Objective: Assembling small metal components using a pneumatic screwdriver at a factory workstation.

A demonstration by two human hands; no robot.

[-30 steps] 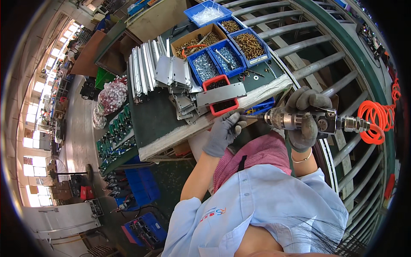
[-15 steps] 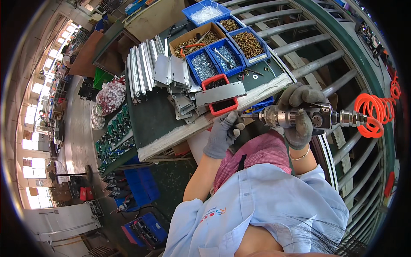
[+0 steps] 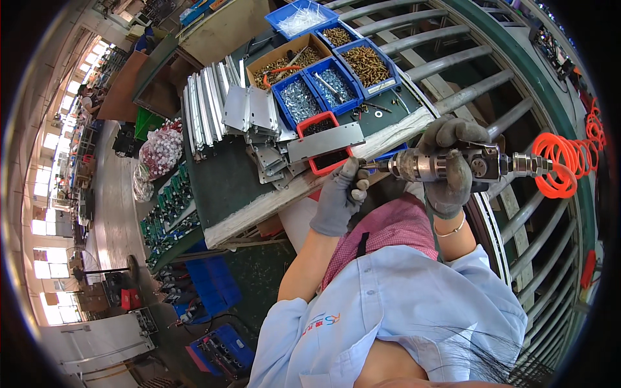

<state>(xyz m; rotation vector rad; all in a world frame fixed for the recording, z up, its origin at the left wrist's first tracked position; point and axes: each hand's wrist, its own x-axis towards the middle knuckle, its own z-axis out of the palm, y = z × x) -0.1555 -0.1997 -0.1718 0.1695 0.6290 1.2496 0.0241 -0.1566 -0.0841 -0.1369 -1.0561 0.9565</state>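
Observation:
In my gloved right hand (image 3: 451, 174) is a silver and black air screwdriver (image 3: 414, 165), held level with its bit pointing left. An orange coiled air hose (image 3: 555, 169) runs from its rear end. My left hand (image 3: 339, 198), also in a grey glove, is closed at the tip of the bit, thumb and forefinger pinched together. Whatever lies between those fingertips is too small or hidden to make out. Just beyond them, a flat silver metal plate (image 3: 326, 142) lies across a red bin (image 3: 328, 167) of dark screws at the bench edge.
Blue bins of silver screws (image 3: 299, 100) and brass-coloured screws (image 3: 367, 64) stand behind, beside a cardboard box (image 3: 259, 63). Stacked metal brackets (image 3: 255, 110) and long metal strips (image 3: 208, 107) cover the bench's left. A roller conveyor (image 3: 482, 90) runs along the right.
The screwdriver has risen slightly in the view and levelled. My left fingertips have moved up with it, staying at the bit's tip. The whole view has shifted a little.

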